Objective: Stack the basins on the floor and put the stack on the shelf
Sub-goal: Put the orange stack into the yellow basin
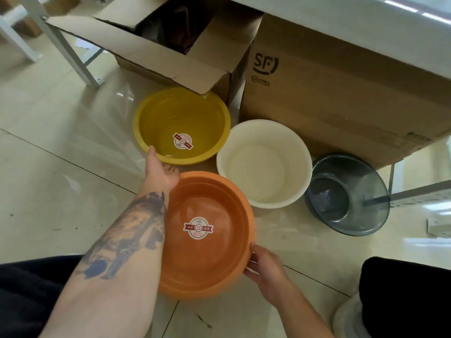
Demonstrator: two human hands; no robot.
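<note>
Several plastic basins stand on the tiled floor. The orange basin is nearest me, with a round sticker inside. My right hand grips its right rim. My left hand reaches past the orange basin's far rim, thumb resting on the near rim of the yellow basin; whether the fingers hold a rim is hidden. A white basin sits to the right of the yellow one. A dark translucent grey basin lies tilted at the far right.
An open cardboard box stands behind the yellow basin, a large closed carton behind the white and grey ones. White metal shelf legs rise at the upper left. A perforated metal rail lies right. My dark-clothed knees frame the bottom.
</note>
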